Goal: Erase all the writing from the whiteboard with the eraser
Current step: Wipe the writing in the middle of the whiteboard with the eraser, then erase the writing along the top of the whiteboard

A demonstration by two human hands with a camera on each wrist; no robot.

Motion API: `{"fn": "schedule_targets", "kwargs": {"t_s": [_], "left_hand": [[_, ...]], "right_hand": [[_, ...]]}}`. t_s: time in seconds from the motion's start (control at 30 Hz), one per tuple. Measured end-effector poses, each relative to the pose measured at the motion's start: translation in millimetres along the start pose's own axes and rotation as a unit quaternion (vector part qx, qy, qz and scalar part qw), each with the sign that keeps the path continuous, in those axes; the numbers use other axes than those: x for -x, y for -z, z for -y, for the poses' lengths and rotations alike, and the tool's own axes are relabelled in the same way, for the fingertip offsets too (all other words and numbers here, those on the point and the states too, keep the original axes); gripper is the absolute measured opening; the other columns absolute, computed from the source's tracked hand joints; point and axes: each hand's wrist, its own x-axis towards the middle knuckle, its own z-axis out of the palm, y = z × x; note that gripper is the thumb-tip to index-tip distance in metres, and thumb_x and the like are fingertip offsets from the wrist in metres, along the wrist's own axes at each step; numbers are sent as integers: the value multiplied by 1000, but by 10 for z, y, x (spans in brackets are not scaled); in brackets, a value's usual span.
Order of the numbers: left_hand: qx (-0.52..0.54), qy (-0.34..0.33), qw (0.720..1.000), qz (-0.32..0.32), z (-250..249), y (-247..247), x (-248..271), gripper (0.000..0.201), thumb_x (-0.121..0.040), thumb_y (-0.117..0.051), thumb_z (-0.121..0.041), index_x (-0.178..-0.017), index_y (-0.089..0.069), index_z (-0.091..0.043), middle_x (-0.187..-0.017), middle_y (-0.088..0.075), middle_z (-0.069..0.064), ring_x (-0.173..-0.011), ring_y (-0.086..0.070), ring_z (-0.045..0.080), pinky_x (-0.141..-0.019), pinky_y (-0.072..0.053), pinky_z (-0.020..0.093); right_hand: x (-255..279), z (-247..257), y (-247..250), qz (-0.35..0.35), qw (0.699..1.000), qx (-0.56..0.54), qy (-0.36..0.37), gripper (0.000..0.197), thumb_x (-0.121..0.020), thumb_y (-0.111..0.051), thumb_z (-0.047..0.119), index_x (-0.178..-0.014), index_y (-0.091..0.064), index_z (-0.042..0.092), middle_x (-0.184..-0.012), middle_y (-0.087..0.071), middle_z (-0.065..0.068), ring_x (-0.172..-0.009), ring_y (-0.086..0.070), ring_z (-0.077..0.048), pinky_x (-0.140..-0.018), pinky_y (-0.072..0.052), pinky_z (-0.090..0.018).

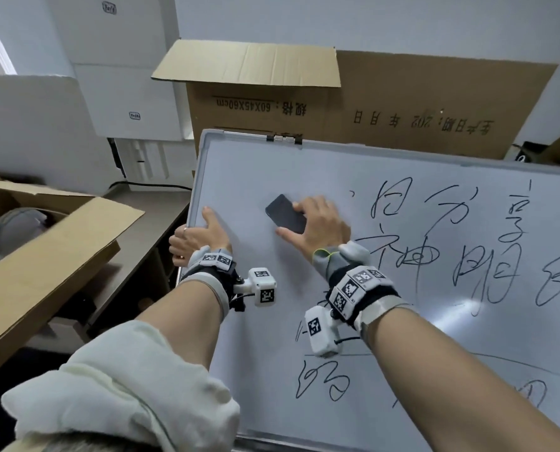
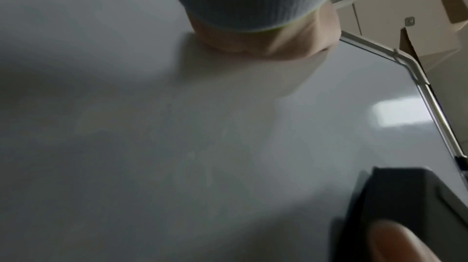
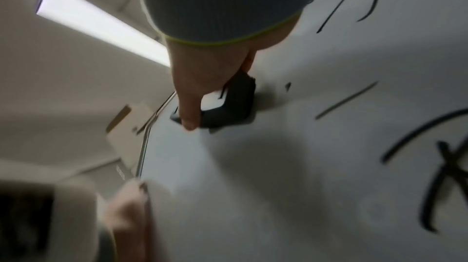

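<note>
the wiping step is being carried out, and it is judged to be only partly done. the eraser [image 1: 286,214], a dark flat block, is being pressed flat against the whiteboard [image 1: 239,164] a little left of the centre of the head view, and it is being gripped by the right hand [image 1: 317,223], with the thumb lying along its lower edge and the fingers curled over its right end (in the right wrist view the thumb [image 3: 188,110] is seen running down the near side of the block). the left hand [image 1: 203,234] is being clamped on the board's left rim, thumb on the white face and fingers curled round behind the frame, so the panel is being steadied.

the upper left of the board around the eraser is being left bare of strokes, while the writing [image 1: 435,243] is still covering the centre right, the right edge and the lower middle of the head view. the nearest marks are lying just right of the eraser.

the next move, as judged from this, is calling for the eraser to be swept rightward and downward over those characters, with the pad being kept flat and pressure being kept even, and with the left-hand hold being kept firm so the leaning board is not being pushed askew. a cardboard box [image 1: 370,109] is standing behind the board, near its top edge.
</note>
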Motion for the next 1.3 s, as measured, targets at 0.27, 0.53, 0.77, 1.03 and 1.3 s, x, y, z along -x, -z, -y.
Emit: {"fn": "schedule_targets", "kwargs": {"t_s": [0.27, 0.53, 0.77, 1.03, 1.3], "left_hand": [[10, 17, 1000, -14, -17, -27, 22, 70, -85, -42, -66, -111, -59, -3, -123, -55, 17, -122, -43, 33, -106, -25, 48], [20, 16, 1000, -12, -18, -9, -17, 69, -86, -44, -62, -118, -59, -2, -126, -55, 15, -124, -42, 32, -107, -25, 48], [8, 7, 1000, -4, 18, -54, 11, 68, -84, -46, -62, -118, -60, -6, -124, -56, 14, -122, -44, 33, -105, -26, 48], [116, -43, 991, -58, -387, -48, 138, 58, -74, -55, -35, -122, -58, -3, -140, -51, 13, -132, -44, 32, -115, -19, 48], [99, -373, 912, 138, -1507, -367, 1063, 52, -85, -55, -32, -138, -52, -30, -153, -39, -9, -147, -22, 17, -121, -9, 43]], "right_hand": [[-333, -707, 516, -154, 954, -31, -254, 50, -74, -65, 57, -109, -52, 24, -115, -55, -3, -112, -49, -26, -68, -37, -32], [-284, -396, 266, -96, 984, -13, -149, 47, -72, -67, 59, -105, -56, 28, -109, -57, 1, -105, -52, -22, -70, -43, -32], [-130, -520, 390, -126, 960, -53, -243, 50, -74, -68, 56, -108, -51, 25, -117, -54, -1, -112, -48, -23, -77, -49, -36], [-135, -358, 340, -78, 974, -63, -202, 51, -69, -69, 60, -107, -52, 30, -110, -55, 7, -109, -50, -17, -71, -43, -29], [-227, -1005, 818, -167, 940, -86, -285, 55, -67, -67, 64, -104, -50, 27, -108, -55, 5, -104, -54, -20, -73, -51, -35]]}}
